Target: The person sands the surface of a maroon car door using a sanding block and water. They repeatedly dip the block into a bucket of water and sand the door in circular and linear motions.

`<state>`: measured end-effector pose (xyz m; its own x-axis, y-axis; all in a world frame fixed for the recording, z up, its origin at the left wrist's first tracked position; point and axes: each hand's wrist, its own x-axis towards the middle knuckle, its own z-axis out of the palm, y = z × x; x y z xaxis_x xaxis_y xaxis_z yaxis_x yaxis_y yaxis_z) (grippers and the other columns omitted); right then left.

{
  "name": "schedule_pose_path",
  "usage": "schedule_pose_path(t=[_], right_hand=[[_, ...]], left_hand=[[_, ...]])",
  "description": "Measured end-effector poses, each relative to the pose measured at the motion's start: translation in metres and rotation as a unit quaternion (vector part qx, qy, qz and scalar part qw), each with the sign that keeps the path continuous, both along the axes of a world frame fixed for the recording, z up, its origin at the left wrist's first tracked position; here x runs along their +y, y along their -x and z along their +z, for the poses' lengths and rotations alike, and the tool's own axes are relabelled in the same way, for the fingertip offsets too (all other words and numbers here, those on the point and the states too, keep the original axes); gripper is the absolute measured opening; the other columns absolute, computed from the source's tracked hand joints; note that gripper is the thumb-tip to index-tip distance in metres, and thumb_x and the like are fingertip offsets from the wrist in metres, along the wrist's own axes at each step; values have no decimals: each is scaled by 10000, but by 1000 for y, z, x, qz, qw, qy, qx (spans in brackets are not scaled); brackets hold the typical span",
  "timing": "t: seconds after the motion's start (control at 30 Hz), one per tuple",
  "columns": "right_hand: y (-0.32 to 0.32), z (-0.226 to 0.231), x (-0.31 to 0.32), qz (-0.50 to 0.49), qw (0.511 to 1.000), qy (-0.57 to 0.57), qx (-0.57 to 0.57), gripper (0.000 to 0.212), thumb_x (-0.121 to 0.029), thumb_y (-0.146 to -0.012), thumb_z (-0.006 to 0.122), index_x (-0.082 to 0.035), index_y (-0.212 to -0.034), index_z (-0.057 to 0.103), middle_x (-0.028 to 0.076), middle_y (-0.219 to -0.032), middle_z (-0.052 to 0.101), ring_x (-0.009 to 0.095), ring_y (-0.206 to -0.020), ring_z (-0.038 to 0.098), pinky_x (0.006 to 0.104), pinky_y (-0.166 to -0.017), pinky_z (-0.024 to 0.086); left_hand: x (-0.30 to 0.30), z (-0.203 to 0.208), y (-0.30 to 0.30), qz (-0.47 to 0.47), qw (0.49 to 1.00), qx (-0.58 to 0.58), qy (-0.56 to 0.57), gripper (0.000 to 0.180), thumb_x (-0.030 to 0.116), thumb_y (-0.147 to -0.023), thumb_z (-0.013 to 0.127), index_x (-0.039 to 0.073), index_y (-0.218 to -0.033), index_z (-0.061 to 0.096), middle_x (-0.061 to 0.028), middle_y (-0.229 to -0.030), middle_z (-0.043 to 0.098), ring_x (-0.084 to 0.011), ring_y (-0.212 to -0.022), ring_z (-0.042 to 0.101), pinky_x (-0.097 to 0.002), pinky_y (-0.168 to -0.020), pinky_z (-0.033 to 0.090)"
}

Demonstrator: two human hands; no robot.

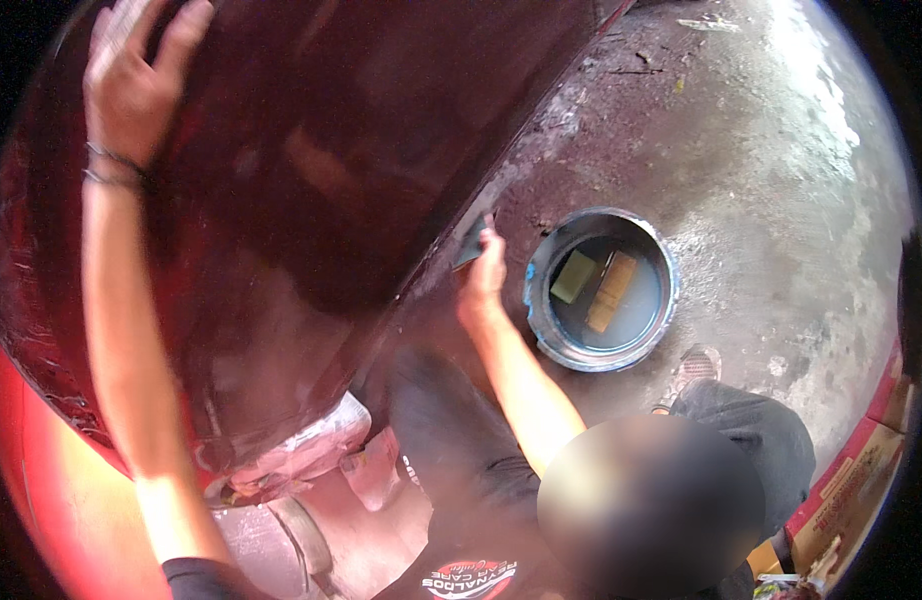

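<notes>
My left hand [136,80] lies at the upper left on a dark red, glossy vehicle panel [281,110], its fingers spread and nothing held. Further right, near the panel's lower edge, my right hand [484,275] pinches a small dark sheet [473,243] that looks like sandpaper. Just right of that hand stands a round bucket [541,325] with a worn rim and cloudy water inside. A greenish sponge-like block [573,277] and a tan rectangular block [611,291] sit in the water.
Rough grey concrete floor [751,160] stretches to the right. Crumpled covering [321,440] and a pale cylindrical container [266,550] are below the panel. My bent legs and a shoe [698,365] are near the bucket. Cardboard boxes [851,490] stand at the right rim.
</notes>
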<state>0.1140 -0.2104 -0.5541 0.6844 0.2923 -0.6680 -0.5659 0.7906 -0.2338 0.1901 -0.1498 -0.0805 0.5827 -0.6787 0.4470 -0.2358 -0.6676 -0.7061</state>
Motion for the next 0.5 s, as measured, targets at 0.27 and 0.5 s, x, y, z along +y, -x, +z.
schedule_pose_path(t=[0.27, 0.5], right_hand=[[-128, 39, -215, -299, 947, -13, -118, 535, -462, -1069, 644, -128, -1481, 569, 73, -1471, 601, 267, -1380, 577, 587, -1162, 496], [-103, 14, -284, -345, 933, 36, -92, 517, -406, -1156, 512, -47, -1526, 550, 128, -1498, 596, 288, -1393, 600, 591, -1180, 552]], left_hand=[[-129, -439, 70, 173, 480, 619, 596, 299, 253, -1148, 615, 39, -1133, 823, -110, -1081, 849, -203, -1030, 799, -409, -922, 632], [-190, -718, 95, 331, 486, 608, 533, 393, 279, -1054, 585, -11, -1110, 844, -294, -1110, 824, -394, -1093, 817, -486, -1001, 612]])
